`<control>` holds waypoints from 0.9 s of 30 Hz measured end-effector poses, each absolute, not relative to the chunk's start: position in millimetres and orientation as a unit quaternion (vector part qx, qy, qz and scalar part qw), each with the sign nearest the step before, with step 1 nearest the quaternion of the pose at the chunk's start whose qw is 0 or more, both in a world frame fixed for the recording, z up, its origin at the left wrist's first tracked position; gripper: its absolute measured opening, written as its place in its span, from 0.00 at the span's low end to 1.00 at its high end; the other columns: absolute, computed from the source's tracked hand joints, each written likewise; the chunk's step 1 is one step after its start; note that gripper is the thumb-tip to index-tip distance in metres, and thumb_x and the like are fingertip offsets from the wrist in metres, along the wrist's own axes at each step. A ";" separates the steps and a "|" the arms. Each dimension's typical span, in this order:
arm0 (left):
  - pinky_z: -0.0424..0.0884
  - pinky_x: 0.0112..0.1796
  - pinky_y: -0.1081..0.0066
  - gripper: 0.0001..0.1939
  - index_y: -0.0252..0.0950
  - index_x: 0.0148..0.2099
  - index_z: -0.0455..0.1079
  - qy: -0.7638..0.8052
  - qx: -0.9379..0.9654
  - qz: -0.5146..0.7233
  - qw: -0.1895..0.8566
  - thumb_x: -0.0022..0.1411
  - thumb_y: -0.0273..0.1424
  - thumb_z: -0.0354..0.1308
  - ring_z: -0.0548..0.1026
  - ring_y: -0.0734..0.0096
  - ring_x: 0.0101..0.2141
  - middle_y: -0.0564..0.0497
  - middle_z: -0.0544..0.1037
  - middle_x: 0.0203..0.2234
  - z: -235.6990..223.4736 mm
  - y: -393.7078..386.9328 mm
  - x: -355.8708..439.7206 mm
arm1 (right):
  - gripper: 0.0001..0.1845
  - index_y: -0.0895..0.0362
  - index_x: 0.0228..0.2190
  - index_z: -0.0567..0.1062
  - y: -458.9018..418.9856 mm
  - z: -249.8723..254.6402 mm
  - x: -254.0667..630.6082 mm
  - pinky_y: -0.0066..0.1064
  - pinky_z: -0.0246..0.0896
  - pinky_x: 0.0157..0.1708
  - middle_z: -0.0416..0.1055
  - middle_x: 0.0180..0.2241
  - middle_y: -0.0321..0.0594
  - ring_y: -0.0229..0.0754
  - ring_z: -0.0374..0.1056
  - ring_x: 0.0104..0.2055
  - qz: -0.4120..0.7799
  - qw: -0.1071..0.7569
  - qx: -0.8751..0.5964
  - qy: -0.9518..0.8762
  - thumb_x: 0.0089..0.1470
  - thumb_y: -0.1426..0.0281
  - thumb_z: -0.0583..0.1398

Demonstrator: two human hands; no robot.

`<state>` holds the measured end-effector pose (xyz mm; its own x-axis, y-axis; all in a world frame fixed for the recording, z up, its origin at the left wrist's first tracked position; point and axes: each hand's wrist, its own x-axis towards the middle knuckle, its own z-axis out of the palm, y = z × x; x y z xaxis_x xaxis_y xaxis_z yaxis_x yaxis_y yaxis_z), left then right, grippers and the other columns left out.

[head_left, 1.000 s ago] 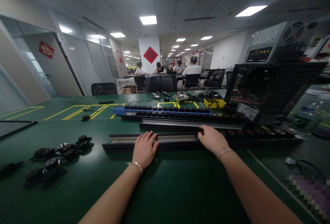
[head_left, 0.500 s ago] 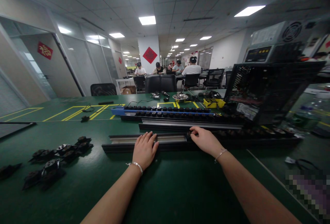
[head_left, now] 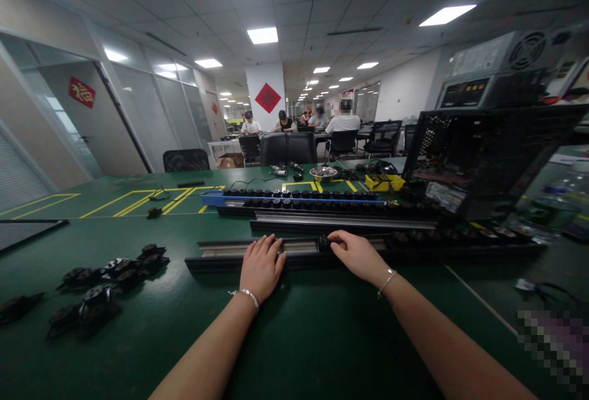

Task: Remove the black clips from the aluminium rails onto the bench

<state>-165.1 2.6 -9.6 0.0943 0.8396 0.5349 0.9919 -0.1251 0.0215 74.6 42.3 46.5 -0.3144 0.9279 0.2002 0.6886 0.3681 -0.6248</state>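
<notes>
One rail bears one unclenched left hand; right hand, grip unclear, touches one black part.

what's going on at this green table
A person is working bare-handed at a long black rail lying on the green table. The left hand rests on the rail, while the right hand's fingertips are at a small black part set in it. More dark parts sit in a row toward its right end, and a loose cluster lies on the table to the left.
</notes>
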 end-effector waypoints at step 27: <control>0.57 0.56 0.57 0.22 0.42 0.57 0.63 -0.636 -0.715 -0.230 0.180 0.64 0.39 0.42 0.63 0.61 0.56 0.48 0.69 0.54 -8.6 1.5 -162.6 | 0.21 0.51 0.48 0.72 38.2 23.2 57.6 0.41 0.51 0.57 0.66 0.53 0.40 0.43 0.59 0.56 0.126 0.253 -0.445 -0.850 0.53 0.68 0.52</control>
<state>-162.6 1.5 -8.6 0.0867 0.8261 0.5568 0.9912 -0.1275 0.0348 57.6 38.2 23.2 -0.4759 0.8200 0.3181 0.6929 0.5723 -0.4387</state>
